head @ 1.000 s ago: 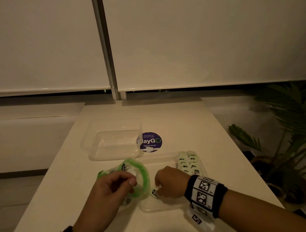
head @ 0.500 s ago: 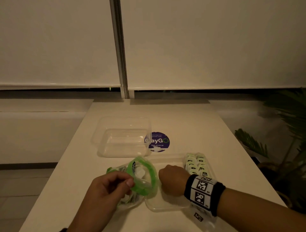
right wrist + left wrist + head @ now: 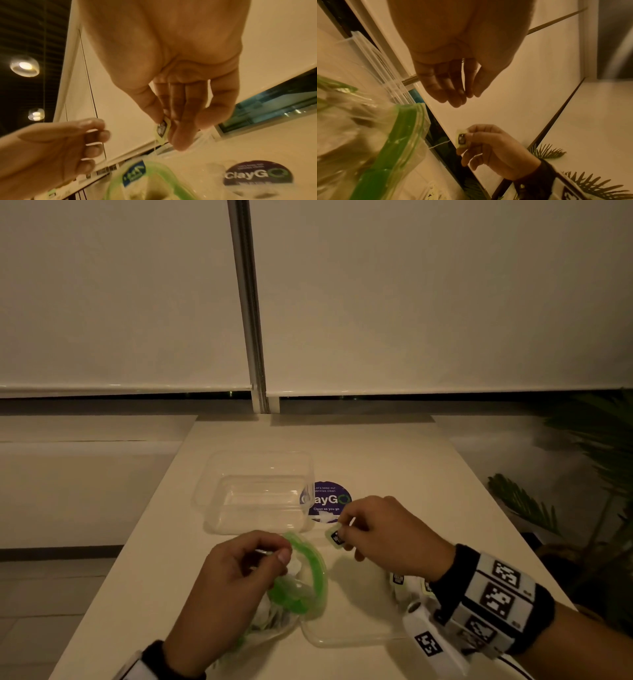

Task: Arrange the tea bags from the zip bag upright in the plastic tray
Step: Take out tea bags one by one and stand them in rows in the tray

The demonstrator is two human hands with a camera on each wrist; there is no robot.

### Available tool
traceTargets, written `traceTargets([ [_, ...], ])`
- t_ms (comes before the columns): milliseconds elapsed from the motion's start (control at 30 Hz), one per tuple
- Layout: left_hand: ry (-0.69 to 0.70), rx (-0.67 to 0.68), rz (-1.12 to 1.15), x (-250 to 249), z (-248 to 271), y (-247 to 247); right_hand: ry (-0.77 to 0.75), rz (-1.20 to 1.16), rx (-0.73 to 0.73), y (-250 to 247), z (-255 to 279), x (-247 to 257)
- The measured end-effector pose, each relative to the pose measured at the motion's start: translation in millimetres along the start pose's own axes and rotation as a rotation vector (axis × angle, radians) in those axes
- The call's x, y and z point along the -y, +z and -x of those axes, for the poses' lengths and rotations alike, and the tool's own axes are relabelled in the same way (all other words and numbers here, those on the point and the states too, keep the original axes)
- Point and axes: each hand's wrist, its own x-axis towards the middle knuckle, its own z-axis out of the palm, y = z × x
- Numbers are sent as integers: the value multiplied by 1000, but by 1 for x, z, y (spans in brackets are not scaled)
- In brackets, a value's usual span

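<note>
The task is partway: some tea bags [image 3: 399, 579] stand in the near tray [image 3: 342, 640], the right hand [image 3: 387, 534] pinches another's tag [image 3: 336, 537] above the table [image 3: 394, 460], and the left hand [image 3: 239, 573] pinches the zip bag [image 3: 308, 580] open, more bags inside.

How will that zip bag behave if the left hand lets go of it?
Probably floppy: the zip bag is thin clear film, crumpled where the left hand holds its mouth open. Likely light, holding only small tea bags. The green rim may sag shut once released.
</note>
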Motion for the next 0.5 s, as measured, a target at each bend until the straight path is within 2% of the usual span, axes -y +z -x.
traceTargets([
  [167, -13, -24, -189, -2, -13, 9, -47, -302, -100, -9, 4, 19],
  [367, -51, 184, -432, -4, -31, 17, -125, -545, -125, -24, 8, 39],
  [500, -25, 191, -483, -5, -38, 25, -170, -588, -136, -37, 16, 49],
])
